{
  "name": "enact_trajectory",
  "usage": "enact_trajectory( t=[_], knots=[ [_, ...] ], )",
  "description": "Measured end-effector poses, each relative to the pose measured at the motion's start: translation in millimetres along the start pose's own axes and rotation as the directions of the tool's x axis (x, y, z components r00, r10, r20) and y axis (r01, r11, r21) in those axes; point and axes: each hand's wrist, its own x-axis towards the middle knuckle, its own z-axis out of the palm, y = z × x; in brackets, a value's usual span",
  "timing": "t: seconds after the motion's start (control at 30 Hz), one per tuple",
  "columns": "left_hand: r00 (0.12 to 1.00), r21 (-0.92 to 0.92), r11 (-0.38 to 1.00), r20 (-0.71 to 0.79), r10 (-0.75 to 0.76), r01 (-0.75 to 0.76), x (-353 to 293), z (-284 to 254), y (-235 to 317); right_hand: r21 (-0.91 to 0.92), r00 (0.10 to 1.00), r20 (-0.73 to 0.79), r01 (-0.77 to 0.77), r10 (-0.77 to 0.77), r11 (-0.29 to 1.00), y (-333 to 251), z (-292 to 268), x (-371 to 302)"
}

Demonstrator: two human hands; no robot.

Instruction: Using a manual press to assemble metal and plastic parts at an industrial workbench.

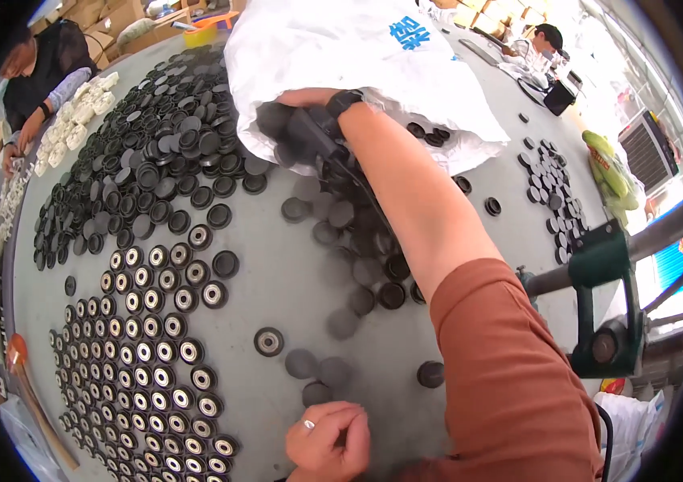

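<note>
My right hand (307, 97) reaches into the mouth of a large white woven sack (333, 56); its fingers are hidden. A dark watch and a black boxy device (313, 132) with a cable sit at its wrist. Below the sack's mouth, black round caps (341, 213) smear with motion as they spill down the grey table (265, 257). My left hand (328, 440) is curled into a loose fist near the table's front, with a ring on one finger. Blurred caps (317, 393) lie just beyond it. A single cap with a metal bearing (269, 341) lies to its left.
Rows of black wheels with bearings (142, 351) cover the left front. Behind them is a heap of black caps (173, 153). More caps (550, 189) lie far right, near a green metal bracket (605, 301). A hammer (36, 402) rests at the left edge. Co-workers (52, 64) sit beyond.
</note>
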Motion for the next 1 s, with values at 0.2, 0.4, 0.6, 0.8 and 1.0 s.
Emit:
enact_trajectory(
  t=[0.2,0.4,0.6,0.8,1.0],
  knots=[
    [0.999,0.005,1.000,-0.042,0.028,-0.028,-14.8,9.7,-16.5,-0.544,0.973,0.190,0.213,-0.129,0.811,6.1,-22.1,-35.7],
    [0.999,0.000,0.999,0.008,-0.046,0.046,-16.1,4.3,-6.1,-0.440,0.970,0.085,0.242,-0.227,0.865,12.7,-20.8,-140.0],
    [1.000,-0.023,1.000,-0.008,-0.008,0.008,-18.4,8.1,-9.6,-0.733,0.896,-0.042,0.273,-0.442,0.623,20.9,37.6,-233.5],
    [0.998,-0.018,0.999,-0.028,0.047,-0.048,-23.0,7.2,-17.2,-0.826,0.896,-0.082,0.185,-0.437,0.533,50.0,43.4,-280.9],
    [0.998,-0.029,0.999,-0.038,0.039,-0.041,-22.2,6.5,-16.1,-0.855,0.907,-0.273,-0.076,-0.321,0.514,10.6,23.6,-249.5]
  ],
)
